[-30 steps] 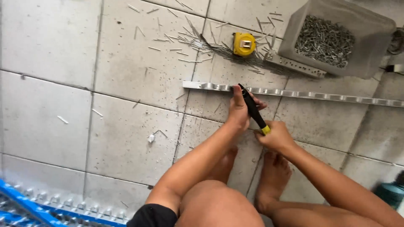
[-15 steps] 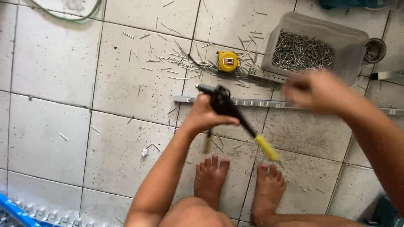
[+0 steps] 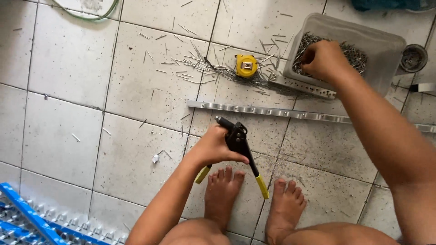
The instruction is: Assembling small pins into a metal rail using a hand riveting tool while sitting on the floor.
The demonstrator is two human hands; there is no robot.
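My left hand [image 3: 217, 147] grips a black hand riveter [image 3: 238, 141] with yellow-tipped handles, held just above the tiled floor in front of my bare feet. Beyond it a long perforated aluminium strip [image 3: 281, 112] lies across the tiles. My right hand [image 3: 323, 59] reaches into a clear plastic tub [image 3: 381, 50] full of rivets, fingers pinched among them; whether it holds one is hidden.
A yellow tape measure [image 3: 246, 65] sits among scattered spent rivet pins [image 3: 190, 68]. A shorter perforated bar [image 3: 302, 87] lies by the tub. A small round tin [image 3: 413, 57] stands at right. A blue rack [image 3: 27, 218] is at bottom left, a green hose [image 3: 84, 13] at top.
My right hand let go of the riveter handle and moved up right into the rivet tub. My left hand drew the riveter back off the strip, handles spread apart.
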